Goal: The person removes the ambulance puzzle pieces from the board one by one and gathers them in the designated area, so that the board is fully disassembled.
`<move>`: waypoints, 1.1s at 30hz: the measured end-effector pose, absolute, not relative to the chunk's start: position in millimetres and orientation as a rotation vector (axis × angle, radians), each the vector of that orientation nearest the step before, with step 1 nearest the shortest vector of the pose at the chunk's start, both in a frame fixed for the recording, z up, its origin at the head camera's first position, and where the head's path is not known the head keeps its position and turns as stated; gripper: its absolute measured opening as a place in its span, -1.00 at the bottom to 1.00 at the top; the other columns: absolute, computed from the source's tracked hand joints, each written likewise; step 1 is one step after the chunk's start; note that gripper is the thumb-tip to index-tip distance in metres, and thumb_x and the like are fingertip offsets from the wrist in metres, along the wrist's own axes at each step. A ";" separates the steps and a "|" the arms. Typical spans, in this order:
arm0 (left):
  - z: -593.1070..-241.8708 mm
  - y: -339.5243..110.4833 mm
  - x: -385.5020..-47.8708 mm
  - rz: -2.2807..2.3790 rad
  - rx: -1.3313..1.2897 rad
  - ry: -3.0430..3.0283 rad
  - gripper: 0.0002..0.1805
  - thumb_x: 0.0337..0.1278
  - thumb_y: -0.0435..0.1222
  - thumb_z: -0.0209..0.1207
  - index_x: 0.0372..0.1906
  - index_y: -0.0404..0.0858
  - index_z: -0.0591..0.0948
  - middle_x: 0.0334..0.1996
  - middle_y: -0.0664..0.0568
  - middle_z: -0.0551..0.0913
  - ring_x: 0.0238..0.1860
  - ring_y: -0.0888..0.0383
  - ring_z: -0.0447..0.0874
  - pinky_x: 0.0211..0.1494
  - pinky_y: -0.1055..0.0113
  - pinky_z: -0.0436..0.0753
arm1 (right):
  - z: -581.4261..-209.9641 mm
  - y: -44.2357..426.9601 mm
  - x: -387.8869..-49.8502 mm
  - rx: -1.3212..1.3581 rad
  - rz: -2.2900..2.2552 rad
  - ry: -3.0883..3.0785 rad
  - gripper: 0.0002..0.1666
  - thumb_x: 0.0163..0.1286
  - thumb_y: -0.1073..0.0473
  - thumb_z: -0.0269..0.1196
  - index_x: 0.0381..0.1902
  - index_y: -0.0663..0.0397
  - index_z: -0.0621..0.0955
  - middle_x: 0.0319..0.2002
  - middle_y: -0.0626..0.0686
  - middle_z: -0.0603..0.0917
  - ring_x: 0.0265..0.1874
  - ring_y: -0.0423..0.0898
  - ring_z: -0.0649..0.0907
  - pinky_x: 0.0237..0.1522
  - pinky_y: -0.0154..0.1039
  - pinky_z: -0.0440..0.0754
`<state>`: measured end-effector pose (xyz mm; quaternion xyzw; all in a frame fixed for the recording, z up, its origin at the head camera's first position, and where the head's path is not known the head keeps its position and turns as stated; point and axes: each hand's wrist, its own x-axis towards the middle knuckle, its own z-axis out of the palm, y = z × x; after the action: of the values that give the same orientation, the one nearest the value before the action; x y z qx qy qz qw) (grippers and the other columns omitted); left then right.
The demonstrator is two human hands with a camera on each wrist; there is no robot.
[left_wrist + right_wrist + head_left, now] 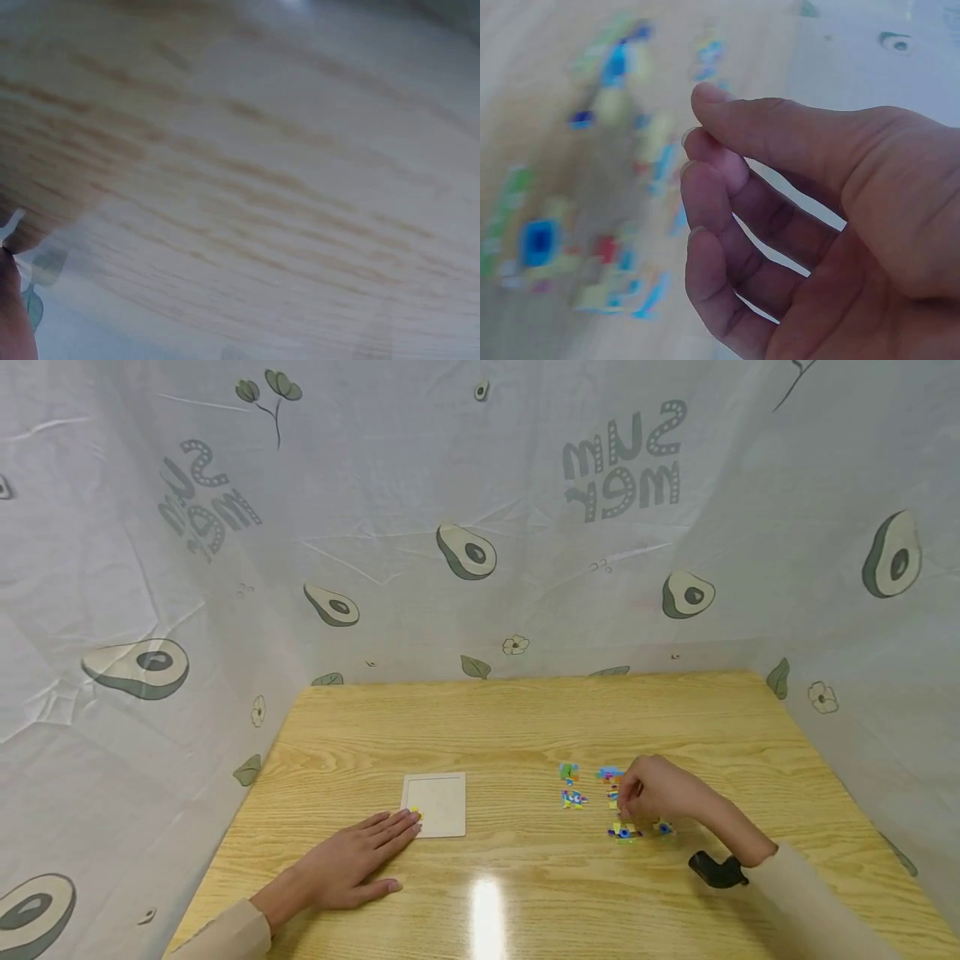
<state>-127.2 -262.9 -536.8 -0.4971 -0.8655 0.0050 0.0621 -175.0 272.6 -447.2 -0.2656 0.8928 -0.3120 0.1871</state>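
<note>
My left hand (360, 858) lies with straight fingers at the lower left of a pale square puzzle tray (442, 810). Its fingertips rest on the tray's left side, beside a small yellow puzzle piece (416, 812) that they partly cover. Over a group of colourful puzzle pieces (625, 832) hovers my right hand (663, 789). In the right wrist view its fingers are loosely curled, the thumb close to the index fingertip, and no piece shows between them. Blurred pieces (540, 241) lie below that hand. The left wrist view holds mostly blurred table.
More puzzle pieces (573, 798) lie left of the right hand, and one (663, 828) lies under its wrist. A black device (717, 869) sits at the right wrist. The wooden table (525, 718) ends at a white printed curtain (525, 585).
</note>
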 end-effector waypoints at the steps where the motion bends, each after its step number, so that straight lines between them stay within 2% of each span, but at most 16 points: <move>1: -536.1 -263.2 -127.3 0.019 -1.503 -2.625 -0.14 0.58 0.17 0.00 0.69 -0.23 0.14 0.70 -0.05 0.17 0.68 0.02 0.22 0.60 0.05 0.38 | -442.1 269.7 -176.3 -0.747 -0.887 2.516 -0.74 0.32 0.47 0.30 -0.45 0.07 0.78 -0.40 -0.01 0.78 -0.56 -0.27 0.58 -0.51 -0.36 0.55; 6: -533.9 -263.1 -127.6 0.041 -1.508 -2.608 -0.15 0.58 0.17 0.00 0.68 -0.25 0.17 0.68 -0.08 0.22 0.65 -0.03 0.29 0.58 0.06 0.42 | -422.9 247.8 -187.1 -0.786 -0.904 2.539 -0.85 0.42 0.33 0.35 -0.35 0.06 0.78 -0.39 0.04 0.80 -0.59 -0.26 0.58 -0.51 -0.38 0.57; 9: -531.9 -262.7 -128.4 0.056 -1.505 -2.618 -0.15 0.59 0.18 -0.02 0.68 -0.25 0.16 0.68 -0.08 0.21 0.65 -0.04 0.28 0.61 0.12 0.36 | -417.8 230.1 -194.9 -0.846 -0.908 2.563 -0.87 0.45 0.25 0.35 -0.32 0.01 0.79 -0.36 -0.01 0.80 -0.45 -0.23 0.67 -0.37 -0.37 0.63; 14: -532.0 -261.4 -128.9 0.063 -1.505 -2.623 -0.15 0.59 0.18 -0.03 0.69 -0.25 0.15 0.68 -0.07 0.21 0.65 -0.04 0.27 0.60 0.08 0.41 | -414.8 194.1 -204.5 -0.913 -0.957 2.544 -0.86 0.51 0.16 0.33 -0.25 0.01 0.79 -0.37 -0.09 0.78 -0.42 -0.13 0.70 -0.33 -0.34 0.64; 17: -532.6 -262.0 -127.7 0.045 -1.498 -2.635 -0.14 0.59 0.18 -0.02 0.69 -0.25 0.14 0.69 -0.06 0.19 0.66 -0.04 0.26 0.57 0.02 0.46 | -416.8 168.6 -209.5 -0.959 -0.982 2.516 -0.84 0.53 0.13 0.31 -0.24 0.00 0.79 -0.35 -0.10 0.78 -0.41 -0.16 0.69 -0.31 -0.35 0.65; 21: -532.8 -262.8 -126.2 0.017 -1.474 -2.672 -0.13 0.58 0.18 -0.01 0.70 -0.25 0.12 0.70 -0.05 0.15 0.68 -0.03 0.21 0.59 0.02 0.45 | -422.7 133.1 -213.9 -1.010 -0.986 2.475 -0.83 0.55 0.13 0.29 -0.22 -0.02 0.79 -0.29 0.01 0.81 -0.39 -0.28 0.67 -0.28 -0.36 0.65; 27: -531.0 -263.9 -123.8 -0.003 -1.425 -2.716 -0.12 0.58 0.20 -0.02 0.70 -0.23 0.11 0.71 -0.02 0.13 0.70 0.01 0.17 0.66 0.15 0.23 | -436.8 81.8 -216.3 -1.053 -1.006 2.420 -0.84 0.54 0.16 0.30 -0.22 0.04 0.80 -0.27 0.07 0.83 -0.41 -0.33 0.65 -0.29 -0.39 0.64; 30: -530.2 -268.1 -121.8 -0.010 -1.407 -2.718 -0.13 0.57 0.20 -0.01 0.70 -0.23 0.13 0.70 -0.02 0.16 0.68 0.01 0.21 0.67 0.25 0.07 | -447.4 59.2 -215.9 -1.061 -1.001 2.409 -0.84 0.52 0.19 0.31 -0.22 0.10 0.80 -0.31 0.02 0.82 -0.42 -0.33 0.64 -0.30 -0.42 0.63; 33: -530.3 -273.7 -121.4 0.013 -1.399 -2.700 -0.13 0.57 0.19 0.00 0.70 -0.22 0.14 0.70 -0.01 0.18 0.66 0.01 0.25 0.67 0.33 -0.02 | -459.2 40.7 -215.4 -1.054 -0.986 2.416 -0.85 0.51 0.20 0.33 -0.26 0.07 0.79 -0.35 -0.04 0.80 -0.43 -0.36 0.62 -0.33 -0.45 0.61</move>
<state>-121.4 -273.7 -530.3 -0.4594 -0.8868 0.0043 0.0503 -215.4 40.7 -459.2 -0.3695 0.8470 -0.3458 0.1628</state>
